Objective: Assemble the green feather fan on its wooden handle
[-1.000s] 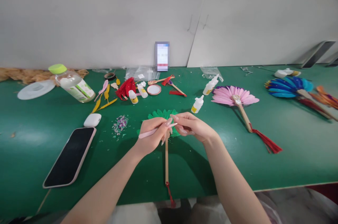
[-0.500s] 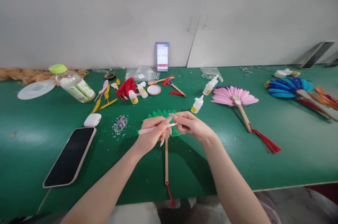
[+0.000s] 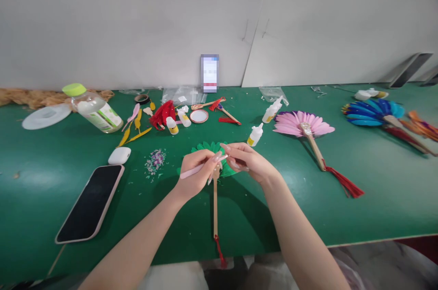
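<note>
My left hand [image 3: 197, 170] is closed around a thin pink stick tool [image 3: 190, 172], its pale tip pointing right toward my other hand. Fingers pinched together, my right hand [image 3: 244, 160] meets that tip; whatever it grips is too small to make out. Both hands are over a green feather fan [image 3: 208, 146], which lies with its wooden handle [image 3: 215, 208] toward me and a red tassel [image 3: 221, 253] at the end. To the left of the fan is a small pile of purple and white gems [image 3: 156, 160].
A black-screened phone [image 3: 91, 203] and white case [image 3: 119, 155] lie left, near a tilted bottle [image 3: 99, 114]. Small glue bottles [image 3: 255, 135] stand behind my hands. A pink fan [image 3: 315, 137] and blue fan [image 3: 372, 113] lie right. Another phone [image 3: 210, 73] leans on the wall.
The tip of the pink tool has tilted up slightly and moved a little left. My fingers have shifted slightly, with both hands still close together over the green fan.
</note>
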{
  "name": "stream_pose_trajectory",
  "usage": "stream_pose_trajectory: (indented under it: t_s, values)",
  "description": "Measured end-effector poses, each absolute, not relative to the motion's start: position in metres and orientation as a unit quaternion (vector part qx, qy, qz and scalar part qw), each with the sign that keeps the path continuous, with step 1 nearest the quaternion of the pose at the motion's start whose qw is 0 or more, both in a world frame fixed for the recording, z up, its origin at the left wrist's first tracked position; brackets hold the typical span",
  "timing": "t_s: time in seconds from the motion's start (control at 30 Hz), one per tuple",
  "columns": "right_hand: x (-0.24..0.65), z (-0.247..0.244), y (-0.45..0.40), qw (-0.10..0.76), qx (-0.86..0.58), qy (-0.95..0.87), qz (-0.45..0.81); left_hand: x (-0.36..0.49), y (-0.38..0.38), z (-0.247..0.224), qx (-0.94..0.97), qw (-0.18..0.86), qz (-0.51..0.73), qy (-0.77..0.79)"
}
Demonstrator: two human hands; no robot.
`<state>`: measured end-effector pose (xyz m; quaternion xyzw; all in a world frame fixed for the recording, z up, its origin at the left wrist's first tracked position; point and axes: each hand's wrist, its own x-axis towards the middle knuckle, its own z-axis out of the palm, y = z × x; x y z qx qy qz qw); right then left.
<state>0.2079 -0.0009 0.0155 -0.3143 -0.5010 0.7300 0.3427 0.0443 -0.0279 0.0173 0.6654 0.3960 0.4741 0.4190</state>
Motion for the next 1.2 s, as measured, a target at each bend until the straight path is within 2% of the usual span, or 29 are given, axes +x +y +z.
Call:
stream_pose_trajectory:
  t_s: [0.2,0.67,0.87,1.2]
  values:
    - [0.209,0.015,0.000,0.336,-0.329,-0.507,0.722,0.045,-0.028,0.013,0.759,0.230,0.474,0.383]
    - [0.201,0.014,-0.001,0.369,-0.369,-0.560,0.644,0.041,-0.024,-0.008,0.837,-0.065,0.432,0.330]
    - [0.195,0.012,-0.002,0.390,-0.387,-0.569,0.612,0.042,-0.025,-0.005,0.838,-0.115,0.415,0.335]
    - [0.194,0.011,-0.002,0.393,-0.401,-0.579,0.591,0.042,-0.024,-0.007,0.836,-0.122,0.412,0.341]
